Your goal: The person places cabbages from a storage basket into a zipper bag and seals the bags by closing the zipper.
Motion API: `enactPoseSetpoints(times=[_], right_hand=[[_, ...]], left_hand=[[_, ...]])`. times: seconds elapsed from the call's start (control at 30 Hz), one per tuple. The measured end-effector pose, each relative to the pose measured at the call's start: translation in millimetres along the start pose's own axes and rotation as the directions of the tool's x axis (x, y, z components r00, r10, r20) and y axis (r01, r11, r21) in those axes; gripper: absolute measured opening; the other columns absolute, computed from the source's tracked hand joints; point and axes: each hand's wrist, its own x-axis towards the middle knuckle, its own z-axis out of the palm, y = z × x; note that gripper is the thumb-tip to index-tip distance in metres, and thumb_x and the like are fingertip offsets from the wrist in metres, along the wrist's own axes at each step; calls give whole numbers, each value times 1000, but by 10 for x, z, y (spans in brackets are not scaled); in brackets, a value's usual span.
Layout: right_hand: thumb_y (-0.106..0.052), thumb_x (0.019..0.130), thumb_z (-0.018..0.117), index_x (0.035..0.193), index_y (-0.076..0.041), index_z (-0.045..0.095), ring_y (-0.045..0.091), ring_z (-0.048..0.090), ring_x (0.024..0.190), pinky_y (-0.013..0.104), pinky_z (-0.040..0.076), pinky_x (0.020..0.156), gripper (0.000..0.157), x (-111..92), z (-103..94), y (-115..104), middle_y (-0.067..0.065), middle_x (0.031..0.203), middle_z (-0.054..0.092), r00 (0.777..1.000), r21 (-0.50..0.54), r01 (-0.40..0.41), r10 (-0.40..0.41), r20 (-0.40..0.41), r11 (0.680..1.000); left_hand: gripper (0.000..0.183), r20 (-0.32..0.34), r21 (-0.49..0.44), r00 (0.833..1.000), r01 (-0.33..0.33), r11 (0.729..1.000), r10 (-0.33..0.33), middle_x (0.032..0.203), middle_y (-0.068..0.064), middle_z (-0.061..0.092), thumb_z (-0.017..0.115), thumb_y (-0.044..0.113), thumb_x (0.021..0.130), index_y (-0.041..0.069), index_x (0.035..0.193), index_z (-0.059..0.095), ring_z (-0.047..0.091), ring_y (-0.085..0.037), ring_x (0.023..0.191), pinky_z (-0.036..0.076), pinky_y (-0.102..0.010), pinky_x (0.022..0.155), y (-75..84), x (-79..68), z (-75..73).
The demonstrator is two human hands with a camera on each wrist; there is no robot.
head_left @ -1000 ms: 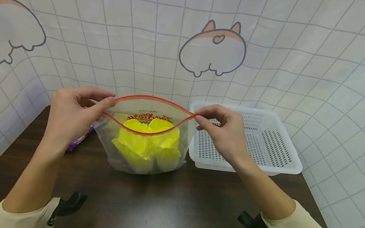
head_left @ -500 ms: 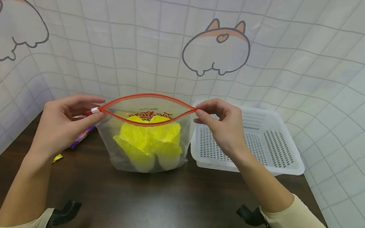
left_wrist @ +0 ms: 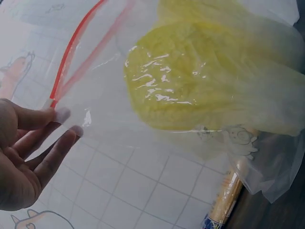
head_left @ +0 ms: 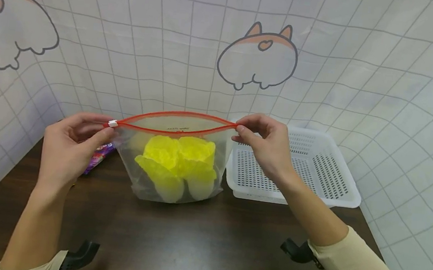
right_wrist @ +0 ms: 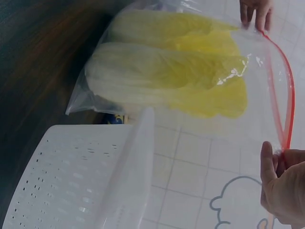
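A clear zip bag point(head_left: 129, 153) with a red-edged mouth stands upright on the table. Inside it are pale-green and yellow heads of napa cabbage point(head_left: 198, 153), side by side. My left hand point(head_left: 67, 143) pinches the bag's left top corner, beside a white slider point(head_left: 113, 123). The right top corner is pinched between the thumb and fingers of my right hand point(head_left: 269, 146). Between the hands the red zip is stretched, its two edges slightly parted in the middle. In the left wrist view the fingertips of the left hand point(left_wrist: 38, 143) hold the bag's edge.
A white perforated basket point(head_left: 261, 195) stands right of the bag, behind my right hand. A purple packet point(head_left: 97, 158) lies behind my left hand. Past the bag, the left wrist view has a yellowish cylindrical packet point(left_wrist: 226, 198). A patterned curtain point(head_left: 169, 57) hangs behind the table.
The left hand has shifted left and the white slider has come into view beside it. The bag's mouth has narrowed as its edges are drawn straighter. The right hand has risen slightly.
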Motion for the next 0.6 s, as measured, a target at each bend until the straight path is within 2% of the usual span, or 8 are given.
enactPoseSetpoints(times=[0.1,0.3,0.43,0.6], right_hand=[[-4,98,70,112,2,71,28,72,94,33,64,83,15,17,7,-1,16,108,69,1000,10,-11,11,-7,1000],[-3,99,69,113,4,70,29,68,98,34,64,83,16,20,14,-30,17,110,67,999,11,-29,30,-22,1000],[-4,99,68,114,3,70,29,67,99,34,64,83,16,19,26,-61,16,111,68,998,7,-48,48,-29,999],[-4,100,68,116,2,70,28,67,103,33,64,84,18,18,53,-107,16,115,67,996,6,-79,79,-44,997]], left_hand=[[22,7,-100,1000,-5,995,6,84,0,81,80,-1,88,-9,107,72,78,-11,73,61,-20,73,4,-1,10],[21,6,-203,999,-48,978,50,88,-6,81,81,-5,85,-15,101,71,79,-17,74,62,-27,72,11,-4,43],[20,-11,-175,998,-60,983,59,88,-6,81,81,-5,85,-13,101,73,78,-17,71,62,-28,70,22,-17,72],[20,-5,-95,1000,-23,995,23,91,-2,80,81,3,88,-7,104,73,77,-14,76,63,-26,68,48,-30,134]])
